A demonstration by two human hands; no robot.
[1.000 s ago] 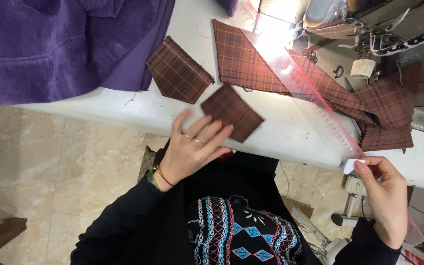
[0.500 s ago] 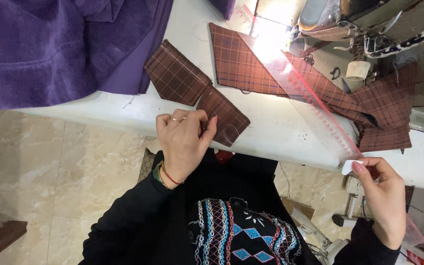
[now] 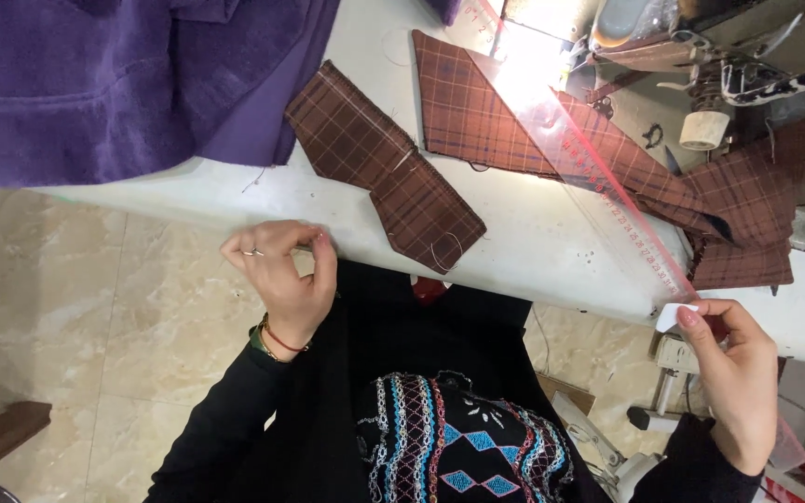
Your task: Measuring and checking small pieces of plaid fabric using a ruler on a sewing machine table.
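Nearest to us, our left hand (image 3: 281,279) hangs just off the table edge (image 3: 347,242) with thumb and forefinger pressed together at the tips; whether a thread sits between them we cannot tell. Our right hand (image 3: 733,368) pinches a small white piece of chalk (image 3: 675,317) right at the near end of the clear ruler (image 3: 598,177), handy, we judge, for drawing along it. Just beyond our left hand lie two small brown checked fabric pieces (image 3: 384,177), overlapping end to end and flat on the table. Farther out, beyond our right hand, the ruler lies slantwise over a larger checked piece (image 3: 463,112), holding it flat. Far left of our left hand sits purple cloth (image 3: 95,84); far right, a sewing machine (image 3: 701,47).
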